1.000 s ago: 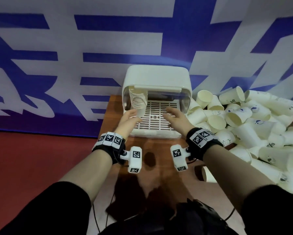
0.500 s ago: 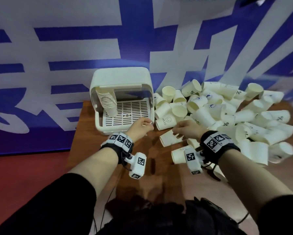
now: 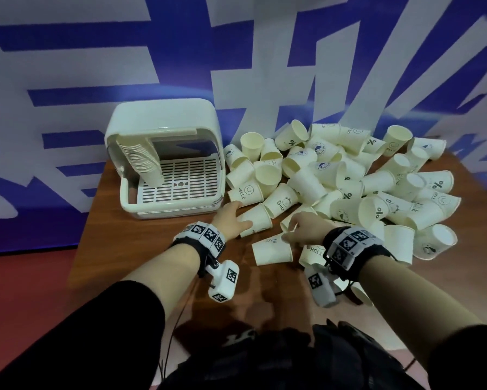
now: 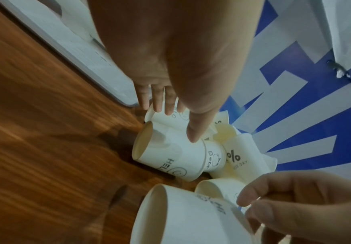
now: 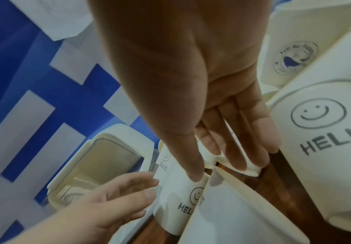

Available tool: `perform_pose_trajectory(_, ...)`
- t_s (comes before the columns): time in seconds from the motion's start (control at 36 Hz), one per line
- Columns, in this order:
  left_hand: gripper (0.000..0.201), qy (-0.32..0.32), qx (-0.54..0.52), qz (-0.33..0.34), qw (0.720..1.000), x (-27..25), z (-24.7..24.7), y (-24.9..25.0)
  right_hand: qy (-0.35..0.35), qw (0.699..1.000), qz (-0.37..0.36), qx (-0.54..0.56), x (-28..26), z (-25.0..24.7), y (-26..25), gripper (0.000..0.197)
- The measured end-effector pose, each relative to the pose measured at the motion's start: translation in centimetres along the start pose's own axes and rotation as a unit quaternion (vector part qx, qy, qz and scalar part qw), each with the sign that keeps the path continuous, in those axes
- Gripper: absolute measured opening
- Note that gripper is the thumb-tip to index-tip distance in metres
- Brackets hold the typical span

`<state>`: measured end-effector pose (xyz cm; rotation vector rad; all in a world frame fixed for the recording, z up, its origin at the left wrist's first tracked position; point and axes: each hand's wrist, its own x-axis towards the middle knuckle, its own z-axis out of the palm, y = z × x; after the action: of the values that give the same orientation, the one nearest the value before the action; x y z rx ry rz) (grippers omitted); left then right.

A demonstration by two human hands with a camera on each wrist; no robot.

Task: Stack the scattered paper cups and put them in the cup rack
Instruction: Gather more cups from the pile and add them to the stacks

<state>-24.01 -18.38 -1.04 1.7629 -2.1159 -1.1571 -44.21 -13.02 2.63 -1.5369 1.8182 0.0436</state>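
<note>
Here, in the head view, the left hand (image 3: 231,218) lies on a white paper cup printed HELLO (image 3: 255,220) that rests on its side on the brown wooden table (image 3: 110,215); the fingers reach over the cup's far side and the thumb lies along its near side. Just beyond and to the left of this hand stands the white plastic cup rack with a slotted floor (image 3: 169,164), and a leaning stack of white paper cups (image 3: 145,161) sits inside it at its left wall. The right hand (image 3: 307,229) hovers with loosely curled fingers over a second white paper cup marked HI (image 3: 272,251), lying on its side just nearer than the fingertips. Beyond and to the right of that hand spreads a heap of loose white paper cups (image 3: 363,178), most lying tipped over.

From the left wrist view, the left hand's fingers (image 4: 160,99) are nearly straight and spread over cups, the thumb tip touching the HELLO cup (image 4: 176,156), whose open mouth faces the camera. The right hand's fingers (image 4: 274,194) curl just above the HI cup's rim (image 4: 191,214).

From the right wrist view, the right hand's fingers (image 5: 239,140) are straight and close together, the thumb tip resting on the HELLO cup (image 5: 180,198). Whether the fingers grasp anything cannot be told. The left hand (image 5: 111,203) touches that cup's other side, the rack (image 5: 99,165) just beyond it.
</note>
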Motion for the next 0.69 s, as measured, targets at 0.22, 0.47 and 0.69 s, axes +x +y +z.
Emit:
perform_pose_trajectory(0.22, 0.076, -0.014, 0.063, -0.009, 0.998, 0.7, 1.4, 0.5, -0.076, 0.991, 0.004, 0.113, 2.1, -0.2, 0.6, 0.023)
perform_pose_trajectory(0.47, 0.065, -0.042, 0.063, -0.057, 0.995, 1.0, 2.1, 0.6, -0.097, 0.986, -0.001, 0.134, 2.8, 0.9, 0.7, 0.020)
perform_pose_trajectory(0.69, 0.108, -0.060, -0.010, -0.107, 0.992, 1.0, 1.4, -0.8, -0.117, 0.979, -0.039, 0.162, 2.7, 0.9, 0.8, 0.006)
